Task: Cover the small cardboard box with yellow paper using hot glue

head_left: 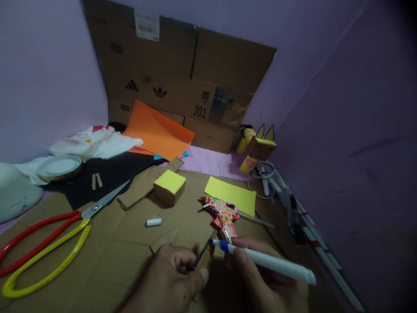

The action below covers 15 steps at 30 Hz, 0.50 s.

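Note:
In my right hand [260,274] is a white marker [276,261] with a blue tip, its cap off. The tip meets the upper end of a small brownish-yellow piece [206,258] with a dark blue edge. My left hand [172,274] pinches that piece between thumb and fingers, which cover part of it. A small white marker cap [153,222] lies on the cardboard beyond my left hand. Just past the marker tip rests a flower-patterned glue gun [224,213], partly over a yellow paper sheet [233,195].
Scissors [87,213] with red and yellow handles lie at left. A yellow-topped cardboard box [169,187] stands mid-table near cardboard strips [140,191]. Orange paper [159,132] leans at the back. A cardboard figure with pointed ears [260,148] stands at back right. Black paper [110,174] holds a round lid [60,166].

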### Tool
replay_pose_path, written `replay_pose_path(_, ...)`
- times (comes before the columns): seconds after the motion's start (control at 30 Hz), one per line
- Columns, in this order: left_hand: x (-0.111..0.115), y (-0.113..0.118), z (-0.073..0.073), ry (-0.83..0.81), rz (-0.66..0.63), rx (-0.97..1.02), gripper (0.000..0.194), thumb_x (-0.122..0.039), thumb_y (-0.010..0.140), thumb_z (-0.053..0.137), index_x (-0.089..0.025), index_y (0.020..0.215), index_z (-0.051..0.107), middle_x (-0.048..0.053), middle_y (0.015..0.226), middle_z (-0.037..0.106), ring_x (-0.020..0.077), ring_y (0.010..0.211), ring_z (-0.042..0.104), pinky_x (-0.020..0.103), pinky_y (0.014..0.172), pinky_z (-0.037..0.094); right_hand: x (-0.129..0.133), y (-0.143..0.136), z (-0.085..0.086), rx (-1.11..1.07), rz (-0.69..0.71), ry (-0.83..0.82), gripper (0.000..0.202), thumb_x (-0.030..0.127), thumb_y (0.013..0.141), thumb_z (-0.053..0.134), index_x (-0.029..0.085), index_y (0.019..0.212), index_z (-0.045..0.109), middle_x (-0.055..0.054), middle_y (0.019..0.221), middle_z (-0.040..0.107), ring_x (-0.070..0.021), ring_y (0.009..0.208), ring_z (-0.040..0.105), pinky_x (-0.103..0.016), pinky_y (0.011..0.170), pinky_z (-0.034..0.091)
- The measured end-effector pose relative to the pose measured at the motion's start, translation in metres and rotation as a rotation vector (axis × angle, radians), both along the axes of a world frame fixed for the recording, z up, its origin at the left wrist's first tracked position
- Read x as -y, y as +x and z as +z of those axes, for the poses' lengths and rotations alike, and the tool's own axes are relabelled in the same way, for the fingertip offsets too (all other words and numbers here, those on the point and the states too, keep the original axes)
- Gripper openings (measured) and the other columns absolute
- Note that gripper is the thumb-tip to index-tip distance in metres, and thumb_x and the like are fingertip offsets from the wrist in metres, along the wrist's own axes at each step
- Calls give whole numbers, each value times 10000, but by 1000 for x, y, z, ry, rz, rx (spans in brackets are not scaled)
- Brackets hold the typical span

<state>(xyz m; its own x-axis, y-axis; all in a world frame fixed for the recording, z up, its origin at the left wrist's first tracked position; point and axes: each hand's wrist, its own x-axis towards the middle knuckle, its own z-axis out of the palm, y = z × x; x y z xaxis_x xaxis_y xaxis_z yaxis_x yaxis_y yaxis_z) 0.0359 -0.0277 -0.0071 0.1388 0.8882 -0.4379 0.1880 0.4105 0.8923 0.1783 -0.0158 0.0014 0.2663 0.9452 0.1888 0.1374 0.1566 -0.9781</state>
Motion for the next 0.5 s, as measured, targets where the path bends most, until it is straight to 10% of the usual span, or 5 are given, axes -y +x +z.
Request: replay_pose_path(0.5, 0, -1, 4, -29, 19, 3, 310, -407, 667, 535, -205, 482, 389, -76, 346, 364, 73, 354, 308, 217, 397, 193, 0, -1, 2, 19, -13, 5, 81, 268, 611, 724, 200, 655, 722, -32, 576, 692, -134, 451, 617, -174, 428, 507)
